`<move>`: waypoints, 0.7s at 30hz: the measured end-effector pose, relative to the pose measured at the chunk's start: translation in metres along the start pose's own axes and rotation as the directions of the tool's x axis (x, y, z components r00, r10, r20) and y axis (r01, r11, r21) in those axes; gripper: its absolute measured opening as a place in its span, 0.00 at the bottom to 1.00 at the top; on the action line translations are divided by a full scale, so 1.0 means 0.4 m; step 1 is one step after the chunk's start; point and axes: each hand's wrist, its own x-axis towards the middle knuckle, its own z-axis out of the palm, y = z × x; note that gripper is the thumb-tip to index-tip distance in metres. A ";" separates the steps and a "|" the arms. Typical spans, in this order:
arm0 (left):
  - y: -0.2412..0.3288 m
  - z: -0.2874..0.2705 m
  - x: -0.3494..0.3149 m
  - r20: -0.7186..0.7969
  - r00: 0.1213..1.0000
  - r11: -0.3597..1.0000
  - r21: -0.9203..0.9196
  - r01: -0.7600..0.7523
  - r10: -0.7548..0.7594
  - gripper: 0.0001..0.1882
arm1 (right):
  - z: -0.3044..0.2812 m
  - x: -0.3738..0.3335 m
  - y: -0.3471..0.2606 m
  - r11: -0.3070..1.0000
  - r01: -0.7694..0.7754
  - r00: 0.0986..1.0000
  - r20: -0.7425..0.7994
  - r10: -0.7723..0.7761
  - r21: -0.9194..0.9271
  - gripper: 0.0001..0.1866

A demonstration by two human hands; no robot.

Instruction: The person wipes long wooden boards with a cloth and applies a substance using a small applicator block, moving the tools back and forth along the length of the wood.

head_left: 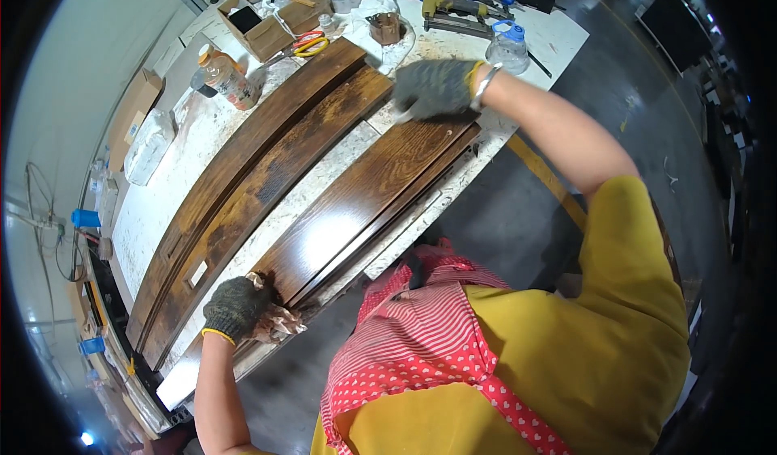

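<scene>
A dark brown stained wooden board (356,188) with a glossy surface lies along the near edge of the table. At its near left end my left hand (235,309), in a dark knit glove with a yellow cuff, is closed on a crumpled, brown-stained rag (278,324). My right hand (437,91), gloved alike, lies over the far right end of the same board. Its fingers are blurred, and whether they hold anything is hidden. Beyond it, a long curved wooden piece (251,152) and a second curved piece (283,157) with patchy stain lie side by side.
Farther back on the white table (198,131) are a plastic bottle (229,77), scissors (310,44), a cardboard box (263,34) and a cup of brown liquid (387,28). At the far right lie a nail gun (456,14) and a clear jar with a blue lid (507,46).
</scene>
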 end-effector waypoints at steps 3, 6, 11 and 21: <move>0.005 -0.002 0.002 0.023 1.000 1.000 0.020 0.017 -0.017 0.27 | -0.073 -0.100 0.094 0.958 -0.164 0.982 0.050 0.180 -0.234 0.11; 0.015 -0.016 -0.004 0.012 1.000 1.000 0.004 0.020 -0.020 0.28 | -0.097 -0.135 0.105 0.912 -0.177 0.982 -0.122 0.141 -0.370 0.14; 0.032 -0.024 -0.004 0.055 0.991 0.992 0.031 0.123 -0.124 0.33 | -0.057 -0.101 0.050 0.996 -0.074 0.994 -0.082 0.070 -0.040 0.11; 0.103 -0.081 0.001 -0.085 0.996 0.967 -0.253 -0.004 -0.018 0.25 | -0.020 -0.159 0.046 0.782 0.031 0.753 -0.530 0.391 0.622 0.14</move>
